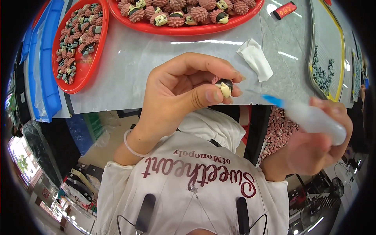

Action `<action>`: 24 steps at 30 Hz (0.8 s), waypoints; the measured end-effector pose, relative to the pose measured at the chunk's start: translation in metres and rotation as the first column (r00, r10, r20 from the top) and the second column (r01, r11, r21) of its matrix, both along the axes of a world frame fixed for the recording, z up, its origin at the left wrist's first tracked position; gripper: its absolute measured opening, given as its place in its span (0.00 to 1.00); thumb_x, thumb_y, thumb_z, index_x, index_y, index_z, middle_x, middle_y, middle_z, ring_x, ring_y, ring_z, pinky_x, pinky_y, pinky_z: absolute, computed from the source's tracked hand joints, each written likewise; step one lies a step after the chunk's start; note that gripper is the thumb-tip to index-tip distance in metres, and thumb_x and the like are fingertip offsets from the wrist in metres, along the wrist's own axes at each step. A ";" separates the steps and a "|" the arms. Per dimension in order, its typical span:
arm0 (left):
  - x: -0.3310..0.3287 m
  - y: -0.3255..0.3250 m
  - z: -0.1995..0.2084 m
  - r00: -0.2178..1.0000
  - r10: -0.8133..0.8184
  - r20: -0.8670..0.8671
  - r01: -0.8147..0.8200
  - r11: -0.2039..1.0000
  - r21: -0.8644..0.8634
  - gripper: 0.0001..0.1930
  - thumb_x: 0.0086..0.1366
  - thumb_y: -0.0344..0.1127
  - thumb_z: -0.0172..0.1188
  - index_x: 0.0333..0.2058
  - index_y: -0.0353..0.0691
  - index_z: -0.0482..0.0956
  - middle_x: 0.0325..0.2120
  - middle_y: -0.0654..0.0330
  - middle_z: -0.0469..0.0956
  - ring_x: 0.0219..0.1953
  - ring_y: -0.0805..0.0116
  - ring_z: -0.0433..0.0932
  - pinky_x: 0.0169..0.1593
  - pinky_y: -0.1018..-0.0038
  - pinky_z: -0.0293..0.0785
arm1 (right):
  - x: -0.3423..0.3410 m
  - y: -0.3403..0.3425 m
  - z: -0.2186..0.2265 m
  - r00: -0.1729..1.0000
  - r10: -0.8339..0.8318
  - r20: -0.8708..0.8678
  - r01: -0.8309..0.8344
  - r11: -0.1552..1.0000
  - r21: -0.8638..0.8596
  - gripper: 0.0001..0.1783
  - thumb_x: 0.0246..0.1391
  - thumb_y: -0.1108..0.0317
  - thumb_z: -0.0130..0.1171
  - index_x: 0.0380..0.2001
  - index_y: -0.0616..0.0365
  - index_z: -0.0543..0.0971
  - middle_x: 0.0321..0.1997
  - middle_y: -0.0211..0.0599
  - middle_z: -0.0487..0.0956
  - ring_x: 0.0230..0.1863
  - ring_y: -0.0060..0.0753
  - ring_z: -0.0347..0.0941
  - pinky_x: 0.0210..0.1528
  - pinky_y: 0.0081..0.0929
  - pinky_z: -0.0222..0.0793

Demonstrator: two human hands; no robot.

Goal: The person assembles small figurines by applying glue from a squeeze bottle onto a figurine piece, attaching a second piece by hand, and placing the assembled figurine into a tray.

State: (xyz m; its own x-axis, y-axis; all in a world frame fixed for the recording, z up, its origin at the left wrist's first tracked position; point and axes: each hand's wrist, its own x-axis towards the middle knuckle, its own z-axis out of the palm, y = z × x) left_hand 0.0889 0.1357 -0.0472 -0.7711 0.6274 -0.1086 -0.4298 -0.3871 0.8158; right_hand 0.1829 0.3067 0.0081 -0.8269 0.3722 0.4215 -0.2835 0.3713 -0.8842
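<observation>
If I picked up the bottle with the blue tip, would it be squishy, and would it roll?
Probably squishy: the bottle looks like cloudy plastic. It might roll if laid down, because its body looks rounded. The narrow blue tip might get knocked, since it sticks out past the right hand.

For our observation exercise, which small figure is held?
The cream-and-black figure pinched in the left hand; the others lie in red trays.

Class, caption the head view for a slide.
Left hand pinches a small figurine; right hand holds a blue-tipped bottle.
</observation>
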 end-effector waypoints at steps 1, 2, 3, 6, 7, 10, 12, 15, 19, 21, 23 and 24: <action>0.000 0.000 0.001 1.000 0.014 -0.007 -0.014 1.000 0.001 0.16 0.47 0.38 0.61 0.31 0.35 0.69 0.30 0.52 0.70 0.29 0.67 0.73 0.29 0.81 0.71 | 0.005 0.014 -0.010 0.997 -0.035 -0.070 0.025 0.991 -0.134 0.22 0.44 0.61 0.54 0.36 0.71 0.66 0.39 0.56 0.66 0.37 0.44 0.68 0.42 0.29 0.66; 0.000 0.000 0.000 1.000 0.018 -0.010 -0.018 1.000 0.003 0.16 0.47 0.38 0.61 0.31 0.35 0.69 0.30 0.52 0.70 0.29 0.67 0.73 0.29 0.81 0.71 | 0.004 0.023 -0.008 0.997 -0.072 -0.003 0.069 0.968 -0.243 0.20 0.42 0.65 0.56 0.35 0.68 0.65 0.37 0.52 0.67 0.36 0.42 0.69 0.39 0.29 0.68; 0.000 -0.001 -0.002 1.000 -0.025 0.001 0.025 0.998 0.061 0.14 0.49 0.34 0.58 0.33 0.32 0.69 0.32 0.52 0.71 0.31 0.68 0.73 0.32 0.80 0.71 | 0.002 0.029 -0.005 0.992 -0.105 0.068 0.122 0.930 -0.347 0.19 0.40 0.68 0.58 0.34 0.64 0.64 0.35 0.48 0.68 0.34 0.40 0.70 0.36 0.29 0.69; 0.000 0.003 -0.003 0.996 -0.084 0.004 0.083 0.990 0.114 0.12 0.51 0.29 0.56 0.34 0.30 0.68 0.34 0.51 0.71 0.33 0.67 0.73 0.35 0.78 0.71 | -0.011 0.048 -0.028 0.975 -0.213 0.056 0.220 0.925 -0.311 0.15 0.41 0.74 0.54 0.33 0.64 0.63 0.35 0.49 0.69 0.36 0.42 0.70 0.37 0.30 0.67; 0.000 0.004 -0.003 0.997 -0.079 -0.002 0.079 0.992 0.097 0.13 0.51 0.30 0.56 0.34 0.30 0.68 0.34 0.51 0.71 0.33 0.66 0.73 0.34 0.78 0.72 | -0.016 0.054 -0.035 0.975 -0.218 0.041 0.221 0.943 -0.248 0.14 0.40 0.77 0.54 0.32 0.63 0.63 0.34 0.49 0.70 0.37 0.42 0.69 0.38 0.30 0.65; 0.001 0.004 0.002 0.999 -0.038 -0.027 0.040 0.998 0.057 0.13 0.51 0.32 0.57 0.33 0.31 0.68 0.33 0.51 0.70 0.32 0.66 0.73 0.32 0.78 0.72 | -0.031 0.052 -0.045 0.952 -0.285 0.114 0.287 0.958 0.001 0.16 0.40 0.80 0.53 0.34 0.60 0.63 0.35 0.47 0.72 0.39 0.35 0.68 0.39 0.22 0.63; 0.003 0.002 0.002 0.999 -0.028 -0.040 0.030 0.999 0.040 0.14 0.50 0.33 0.58 0.32 0.32 0.68 0.32 0.51 0.70 0.31 0.66 0.72 0.31 0.79 0.71 | -0.041 0.058 -0.058 0.950 -0.292 0.108 0.272 0.947 0.172 0.20 0.36 0.82 0.56 0.34 0.60 0.63 0.34 0.42 0.72 0.36 0.29 0.68 0.39 0.21 0.62; 0.001 -0.003 0.002 0.998 0.005 -0.068 -0.006 1.000 -0.019 0.14 0.50 0.36 0.59 0.31 0.33 0.68 0.31 0.52 0.69 0.30 0.67 0.72 0.28 0.80 0.70 | -0.043 0.053 -0.066 0.951 -0.283 0.122 0.246 0.935 0.255 0.21 0.34 0.82 0.57 0.35 0.61 0.64 0.34 0.36 0.72 0.33 0.25 0.68 0.39 0.20 0.62; -0.003 -0.010 0.004 0.990 0.055 -0.134 -0.071 0.990 -0.118 0.15 0.50 0.38 0.59 0.31 0.35 0.67 0.30 0.53 0.69 0.28 0.69 0.72 0.27 0.83 0.69 | -0.030 0.078 -0.039 0.931 -0.272 0.243 0.148 0.890 0.431 0.17 0.35 0.79 0.55 0.35 0.62 0.68 0.34 0.32 0.70 0.32 0.24 0.67 0.40 0.20 0.62; -0.002 -0.011 0.005 0.988 0.062 -0.142 -0.079 0.990 -0.115 0.15 0.50 0.39 0.59 0.31 0.35 0.67 0.30 0.54 0.69 0.28 0.70 0.71 0.27 0.83 0.69 | -0.013 0.126 -0.032 0.860 -0.479 0.175 0.380 0.831 0.407 0.12 0.38 0.75 0.55 0.31 0.62 0.72 0.29 0.30 0.72 0.30 0.22 0.66 0.34 0.17 0.62; -0.003 -0.010 0.005 0.988 0.050 -0.148 -0.064 0.993 -0.094 0.15 0.50 0.39 0.59 0.31 0.35 0.67 0.30 0.54 0.68 0.28 0.70 0.71 0.27 0.83 0.69 | -0.006 0.166 -0.031 0.738 -0.643 0.206 0.461 0.703 0.541 0.12 0.38 0.74 0.55 0.31 0.62 0.72 0.25 0.29 0.72 0.27 0.21 0.65 0.30 0.16 0.61; -0.003 -0.008 0.004 0.988 0.057 -0.147 -0.071 0.993 -0.093 0.15 0.50 0.39 0.59 0.31 0.35 0.67 0.30 0.54 0.68 0.28 0.70 0.71 0.27 0.83 0.69 | -0.010 0.177 -0.036 0.702 -0.657 0.276 0.362 0.662 0.656 0.12 0.38 0.73 0.55 0.32 0.63 0.72 0.24 0.29 0.71 0.26 0.20 0.65 0.29 0.16 0.61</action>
State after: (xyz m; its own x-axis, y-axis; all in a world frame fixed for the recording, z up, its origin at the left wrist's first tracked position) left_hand 0.0859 0.1275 -0.0431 -0.8212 0.5683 -0.0520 -0.2823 -0.3253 0.9025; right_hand 0.1728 0.4837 -0.0278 -0.7043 0.6375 0.3123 0.4777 0.7510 -0.4558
